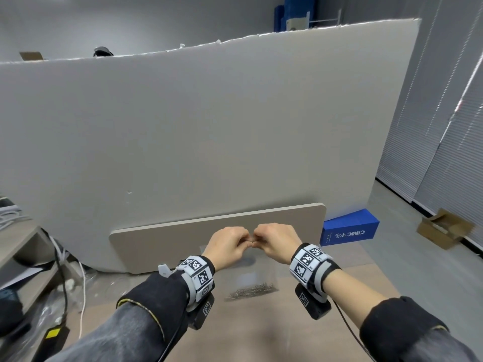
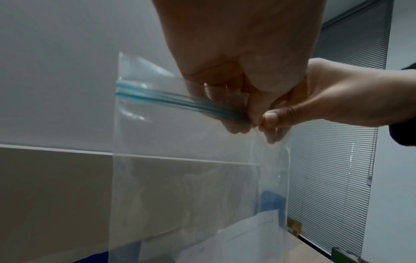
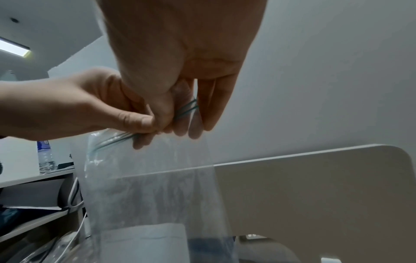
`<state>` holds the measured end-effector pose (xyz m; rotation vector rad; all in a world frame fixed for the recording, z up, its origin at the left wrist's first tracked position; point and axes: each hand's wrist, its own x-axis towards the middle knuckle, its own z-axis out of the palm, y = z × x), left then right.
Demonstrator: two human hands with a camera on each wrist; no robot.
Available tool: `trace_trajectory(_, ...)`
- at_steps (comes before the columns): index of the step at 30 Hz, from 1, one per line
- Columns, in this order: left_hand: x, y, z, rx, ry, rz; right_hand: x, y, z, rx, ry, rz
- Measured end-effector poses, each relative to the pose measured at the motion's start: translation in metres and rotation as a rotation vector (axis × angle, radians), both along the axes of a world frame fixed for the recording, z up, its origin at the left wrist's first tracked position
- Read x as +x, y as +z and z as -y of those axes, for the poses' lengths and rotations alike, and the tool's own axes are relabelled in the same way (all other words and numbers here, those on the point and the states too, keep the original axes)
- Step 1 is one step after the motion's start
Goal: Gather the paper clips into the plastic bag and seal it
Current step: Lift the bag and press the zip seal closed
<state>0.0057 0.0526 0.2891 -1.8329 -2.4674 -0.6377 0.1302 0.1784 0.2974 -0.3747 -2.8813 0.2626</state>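
Both hands hold a clear plastic bag (image 1: 251, 275) up above the brown table (image 1: 248, 335). My left hand (image 1: 230, 246) and right hand (image 1: 277, 241) meet at the bag's top, thumbs and fingers pinching its teal zip strip (image 2: 168, 99) side by side. In the left wrist view the left hand (image 2: 236, 53) pinches the strip with the right hand (image 2: 326, 103) just beyond it. A silvery heap of paper clips (image 1: 252, 291) seems to lie along the bottom of the hanging bag. The right wrist view shows the right hand (image 3: 180, 53), the left hand (image 3: 90, 110) and the bag (image 3: 153, 195).
A beige board (image 1: 217, 231) leans against the big white panel (image 1: 209, 126) right behind the bag. A blue box (image 1: 350, 231) and an open cardboard box (image 1: 441, 231) sit on the floor at right. Shelves with cables (image 1: 60, 270) and a water bottle (image 3: 45, 154) are at left.
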Motion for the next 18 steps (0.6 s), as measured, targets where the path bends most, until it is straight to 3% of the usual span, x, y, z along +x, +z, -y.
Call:
trace_trajectory(9,-0.004,0.005,0.001,0.043,-0.018,-0.063,0.015,0.000,-0.017,-0.019,-0.119,-0.080)
trace_trajectory(18,-0.001,0.005,-0.009,-0.017,0.004,-0.070,0.015,0.004,-0.024,-0.121,-0.264,0.035)
